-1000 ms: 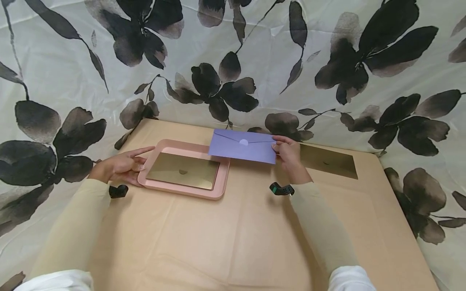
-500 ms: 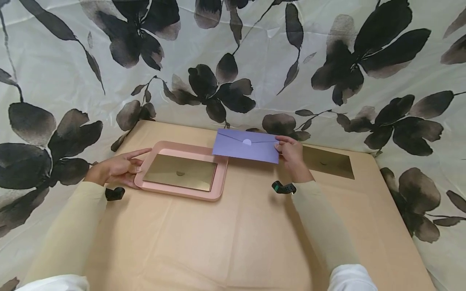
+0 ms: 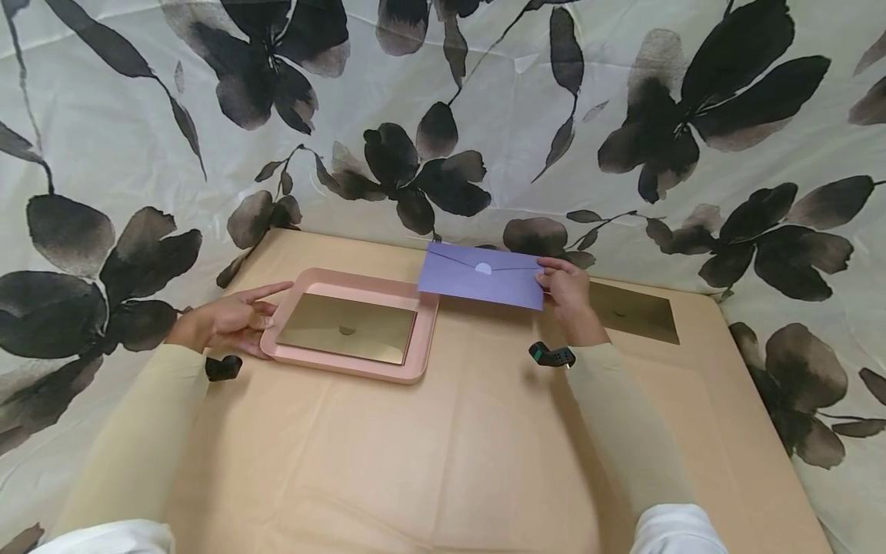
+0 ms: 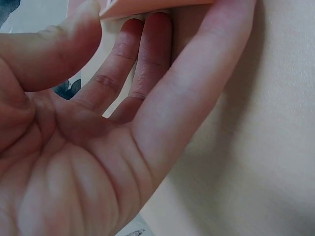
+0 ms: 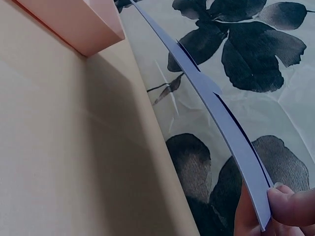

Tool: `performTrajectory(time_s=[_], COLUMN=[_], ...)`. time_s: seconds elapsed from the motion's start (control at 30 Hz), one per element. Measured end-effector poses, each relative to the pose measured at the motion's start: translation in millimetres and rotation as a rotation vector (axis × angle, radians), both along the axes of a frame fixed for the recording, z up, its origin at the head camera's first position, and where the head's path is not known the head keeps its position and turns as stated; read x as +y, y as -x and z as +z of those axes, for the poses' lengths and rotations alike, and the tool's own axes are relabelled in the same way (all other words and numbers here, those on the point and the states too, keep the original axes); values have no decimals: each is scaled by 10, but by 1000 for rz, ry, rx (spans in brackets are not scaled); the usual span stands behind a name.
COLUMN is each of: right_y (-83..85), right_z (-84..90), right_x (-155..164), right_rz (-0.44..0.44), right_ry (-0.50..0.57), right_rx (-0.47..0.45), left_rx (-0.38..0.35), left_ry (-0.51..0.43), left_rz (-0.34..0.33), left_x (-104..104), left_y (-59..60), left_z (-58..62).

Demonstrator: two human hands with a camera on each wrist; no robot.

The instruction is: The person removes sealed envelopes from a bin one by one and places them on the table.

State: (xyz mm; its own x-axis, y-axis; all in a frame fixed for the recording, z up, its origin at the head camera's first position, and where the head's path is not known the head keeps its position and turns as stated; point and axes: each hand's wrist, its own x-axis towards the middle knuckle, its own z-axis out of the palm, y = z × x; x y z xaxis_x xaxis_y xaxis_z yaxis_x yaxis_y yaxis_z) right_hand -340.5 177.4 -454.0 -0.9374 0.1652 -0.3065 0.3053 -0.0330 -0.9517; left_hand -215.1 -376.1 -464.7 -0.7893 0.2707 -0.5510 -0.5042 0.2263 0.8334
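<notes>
My right hand [image 3: 571,298] pinches the right end of a lavender envelope [image 3: 477,277], thumb on the flap side. The envelope is raised above the table, its left end overlapping the far right corner of a pink tray [image 3: 424,338] in the head view. In the right wrist view the envelope [image 5: 206,108] shows nearly edge-on, with its rounded flap tab. A gold envelope [image 3: 346,327] lies in the tray. My left hand [image 3: 228,319] holds the tray's left side. In the left wrist view its thumb is at the tray's rim and its fingers reach underneath.
Another gold envelope [image 3: 633,309] lies at the far right of the tan-covered table [image 3: 415,462], partly behind my right hand. A white curtain [image 3: 526,92] with dark flowers hangs just behind the table.
My right hand has carried the lavender envelope a little to the right, so it overlaps less of the tray. My left hand and the tray stay in place.
</notes>
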Motion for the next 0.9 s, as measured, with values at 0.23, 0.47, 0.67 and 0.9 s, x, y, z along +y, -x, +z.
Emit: performTrajectory(time_s=[0.23,0.47,0.67,0.9], right_y=[31,49,57,67], right_z=[23,38,26,3], right_x=[104,201,251,296], right_rz=[-17,-20,-20,-31], right_ry=[-2,-3,6,19], right_rx=[-18,-18,-3,-1], left_rx=[-6,-18,-20,-21], left_ry=[-19,-29,-18,-9], left_rz=[15,10,-5,-6], left_x=[12,9,5,7], left_y=[3,8,28,9], left_z=[22,27,37,25])
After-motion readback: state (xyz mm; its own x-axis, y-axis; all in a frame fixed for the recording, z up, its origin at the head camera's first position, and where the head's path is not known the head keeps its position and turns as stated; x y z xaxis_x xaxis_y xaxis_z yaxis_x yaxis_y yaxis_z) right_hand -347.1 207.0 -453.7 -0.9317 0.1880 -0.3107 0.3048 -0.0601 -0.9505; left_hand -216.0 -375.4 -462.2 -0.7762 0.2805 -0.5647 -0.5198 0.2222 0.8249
